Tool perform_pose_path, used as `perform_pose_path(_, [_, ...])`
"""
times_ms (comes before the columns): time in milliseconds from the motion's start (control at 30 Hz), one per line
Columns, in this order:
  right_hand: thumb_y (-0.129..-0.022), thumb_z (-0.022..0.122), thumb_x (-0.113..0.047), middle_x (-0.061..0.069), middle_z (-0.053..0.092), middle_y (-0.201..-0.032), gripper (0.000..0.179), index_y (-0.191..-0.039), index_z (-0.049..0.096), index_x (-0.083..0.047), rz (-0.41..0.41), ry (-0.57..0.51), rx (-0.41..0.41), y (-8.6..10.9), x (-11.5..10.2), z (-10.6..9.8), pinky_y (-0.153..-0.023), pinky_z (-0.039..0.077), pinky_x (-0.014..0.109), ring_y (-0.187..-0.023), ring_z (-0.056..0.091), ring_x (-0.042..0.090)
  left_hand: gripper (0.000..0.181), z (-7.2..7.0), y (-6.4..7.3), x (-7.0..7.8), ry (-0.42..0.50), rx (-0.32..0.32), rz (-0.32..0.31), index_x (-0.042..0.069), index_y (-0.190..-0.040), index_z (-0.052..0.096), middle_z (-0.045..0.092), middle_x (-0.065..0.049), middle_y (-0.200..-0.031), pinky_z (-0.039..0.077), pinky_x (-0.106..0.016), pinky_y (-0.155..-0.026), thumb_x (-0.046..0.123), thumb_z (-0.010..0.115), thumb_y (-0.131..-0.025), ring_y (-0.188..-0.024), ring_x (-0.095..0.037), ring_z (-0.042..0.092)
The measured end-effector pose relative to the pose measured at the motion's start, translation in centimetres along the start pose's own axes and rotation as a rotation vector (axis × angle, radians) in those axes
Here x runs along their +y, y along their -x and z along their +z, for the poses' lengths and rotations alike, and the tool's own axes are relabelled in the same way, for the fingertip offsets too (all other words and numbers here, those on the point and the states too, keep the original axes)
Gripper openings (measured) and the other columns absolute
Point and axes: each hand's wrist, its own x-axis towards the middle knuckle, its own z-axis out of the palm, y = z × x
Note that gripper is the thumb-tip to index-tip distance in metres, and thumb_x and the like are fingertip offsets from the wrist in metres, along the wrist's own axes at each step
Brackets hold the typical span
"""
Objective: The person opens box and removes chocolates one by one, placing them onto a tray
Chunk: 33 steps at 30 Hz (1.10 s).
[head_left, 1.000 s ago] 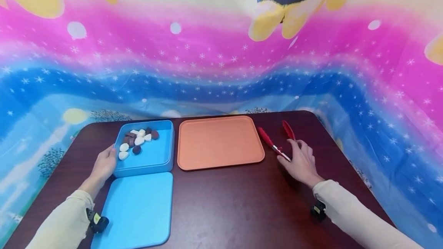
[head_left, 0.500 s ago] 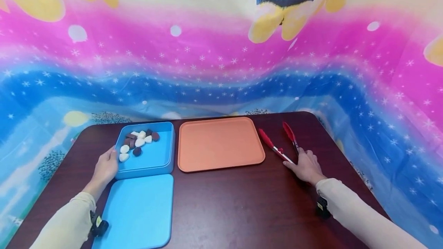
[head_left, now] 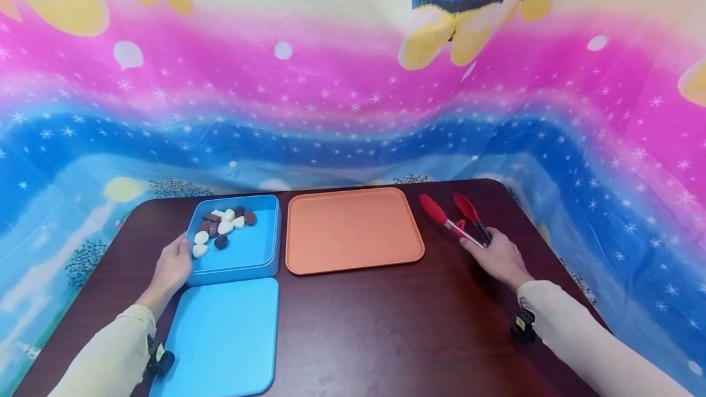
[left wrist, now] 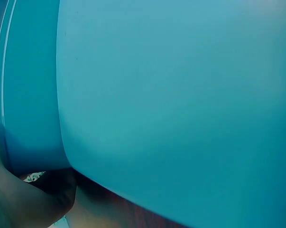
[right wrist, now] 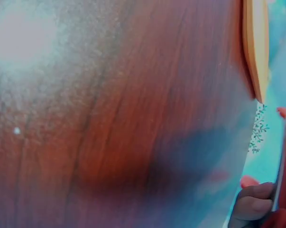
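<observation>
My right hand (head_left: 501, 257) grips a pair of red-tipped tongs (head_left: 455, 223) by the handle end, right of the tray. The two tong heads stand apart and point away from me; the right wrist view catches only fingers and part of the tongs (right wrist: 279, 190) at its lower right edge. At the left, my left hand (head_left: 172, 265) holds the side of a blue box (head_left: 237, 271), thumb at its rim. Inside lie several brown and white chocolates (head_left: 225, 227), bunched toward the left and back. The left wrist view shows the box wall (left wrist: 31, 95) with fingers at its corner.
An orange tray (head_left: 355, 230) with nothing on it lies right of the box. The blue lid (head_left: 226, 336) lies flat in front of the box. A patterned cloth (head_left: 342, 90) hangs behind the dark wooden table (head_left: 375, 336).
My right hand has moved slightly right and toward me, closing round the tongs' handle. The tongs' arms have drawn nearer together and their heads look raised. My left hand stays at the box.
</observation>
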Motion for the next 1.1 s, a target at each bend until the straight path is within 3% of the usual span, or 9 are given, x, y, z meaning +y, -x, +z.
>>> perform_pose_path(267, [-0.088, 0.058, -0.073, 0.018, 0.067, -0.108, 0.084, -0.134, 0.057, -0.003, 0.003, -0.063, 0.033, 0.1, -1.5, -0.2, -0.078, 0.05, 0.043, -0.09, 0.059, 0.029, 0.061, 0.0, 0.3, -0.2, 0.012, 0.006, 0.002, -0.002, -0.159, 0.016, 0.022, -0.034, -0.16, 0.021, -0.066, -0.118, 0.034, 0.007, -0.11, -0.15, -0.053, 0.02])
perform_pose_path(367, [-0.089, 0.059, -0.071, 0.018, 0.067, -0.109, 0.083, -0.136, 0.057, -0.002, -0.023, -0.077, 0.039, 0.3, -2.4, -0.1, -0.075, 0.047, 0.037, -0.091, 0.058, 0.028, 0.062, 0.2, 0.4, -0.5, -0.005, 0.039, 0.021, -0.009, -0.137, 0.044, 0.048, -0.038, -0.126, 0.041, -0.058, -0.104, 0.034, 0.008, -0.11, -0.121, -0.05, 0.049])
perform_pose_path(400, [-0.089, 0.059, -0.07, 0.018, 0.067, -0.109, 0.083, -0.136, 0.056, -0.002, -0.035, -0.081, 0.042, 0.4, -2.8, 0.0, -0.074, 0.046, 0.035, -0.091, 0.058, 0.028, 0.06, 0.2, 0.4, -0.6, -0.011, 0.049, 0.025, -0.009, -0.125, 0.047, 0.049, -0.034, -0.112, 0.043, -0.053, -0.095, 0.034, 0.008, -0.11, -0.11, -0.046, 0.051])
perform_pose_path(467, [-0.09, 0.06, -0.069, 0.018, 0.066, -0.109, 0.081, -0.136, 0.056, -0.002, -0.057, -0.096, 0.042, 0.5, -3.5, 0.2, -0.072, 0.045, 0.033, -0.09, 0.058, 0.028, 0.059, 0.2, 0.4, -0.6, -0.007, 0.058, 0.027, -0.01, -0.118, 0.046, 0.046, -0.032, -0.106, 0.041, -0.053, -0.09, 0.035, 0.008, -0.11, -0.103, -0.043, 0.049])
perform_pose_path(567, [-0.089, 0.061, -0.068, 0.018, 0.067, -0.108, 0.081, -0.137, 0.056, -0.002, -0.092, -0.114, 0.026, 0.7, -4.7, 0.7, -0.072, 0.045, 0.032, -0.088, 0.058, 0.027, 0.064, -0.1, 0.3, -0.5, 0.009, 0.037, 0.011, -0.009, -0.14, 0.041, 0.044, -0.038, -0.134, 0.038, -0.061, -0.107, 0.037, 0.007, -0.11, -0.127, -0.051, 0.045])
perform_pose_path(667, [-0.089, 0.063, -0.068, 0.016, 0.067, -0.106, 0.082, -0.138, 0.054, -0.003, -0.119, -0.125, -0.007, 1.1, -6.0, 1.2, -0.071, 0.047, 0.032, -0.085, 0.057, 0.025, 0.065, -0.3, 0.3, -0.3, 0.021, 0.028, -0.001, -0.008, -0.15, 0.032, 0.036, -0.037, -0.149, 0.03, -0.065, -0.114, 0.037, 0.007, -0.11, -0.139, -0.052, 0.036])
perform_pose_path(833, [-0.086, 0.066, -0.068, 0.014, 0.068, -0.108, 0.086, -0.142, 0.052, -0.004, -0.158, -0.119, -0.052, 1.7, -8.2, 2.0, -0.071, 0.05, 0.033, -0.084, 0.059, 0.023, 0.064, -0.3, 0.1, -0.3, 0.03, 0.018, -0.004, -0.008, -0.15, 0.031, 0.036, -0.036, -0.148, 0.03, -0.066, -0.113, 0.036, 0.007, -0.11, -0.136, -0.051, 0.037])
perform_pose_path(933, [-0.083, 0.068, -0.07, 0.016, 0.068, -0.121, 0.092, -0.145, 0.049, -0.005, -0.168, -0.113, -0.08, 2.1, -9.2, 2.5, -0.08, 0.055, 0.04, -0.092, 0.061, 0.024, 0.064, -0.2, 0.0, -0.2, 0.029, 0.007, 0.001, -0.008, -0.151, 0.03, 0.035, -0.037, -0.149, 0.029, -0.066, -0.114, 0.035, 0.006, -0.11, -0.138, -0.051, 0.035])
perform_pose_path(1100, [-0.08, 0.071, -0.07, 0.016, 0.064, -0.133, 0.096, -0.148, 0.047, -0.007, -0.181, -0.113, -0.108, 2.5, -10.8, 3.5, -0.093, 0.055, 0.05, -0.1, 0.063, 0.025, 0.066, -0.2, 0.0, -0.1, 0.027, -0.036, -0.011, -0.004, -0.159, 0.011, 0.016, -0.035, -0.161, 0.019, -0.066, -0.119, 0.04, 0.005, -0.11, -0.151, -0.054, 0.016])
